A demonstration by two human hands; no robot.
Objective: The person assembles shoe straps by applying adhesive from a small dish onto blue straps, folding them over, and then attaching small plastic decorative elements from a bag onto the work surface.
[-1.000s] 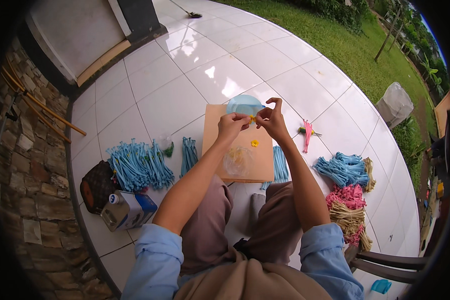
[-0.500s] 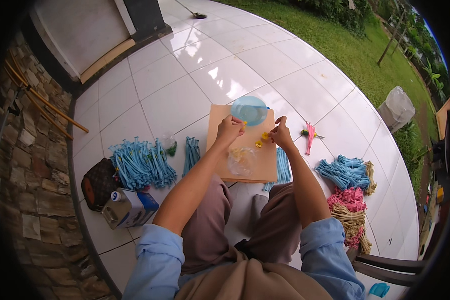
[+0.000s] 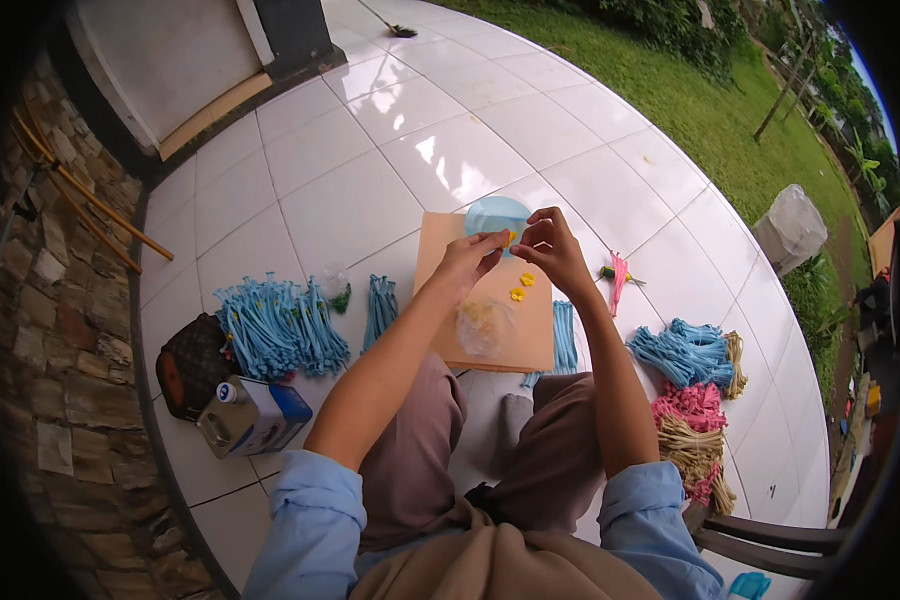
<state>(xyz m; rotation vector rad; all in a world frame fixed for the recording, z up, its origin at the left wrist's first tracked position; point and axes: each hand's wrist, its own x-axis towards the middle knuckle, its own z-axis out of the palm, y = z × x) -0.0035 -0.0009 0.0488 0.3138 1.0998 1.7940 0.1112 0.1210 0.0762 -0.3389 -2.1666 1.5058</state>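
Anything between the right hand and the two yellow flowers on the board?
Nothing visible: both yellow flowers lie uncovered on the board, nearer the body than the right hand; the clear plastic bag lies closer still.

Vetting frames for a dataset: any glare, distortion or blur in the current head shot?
Head view: bright glare patches on the white floor tiles beyond the brown board; head view: strong fisheye bend, tiled floor's edge curving, corners black; head view: yellow piece in the left hand too small to judge for blur.
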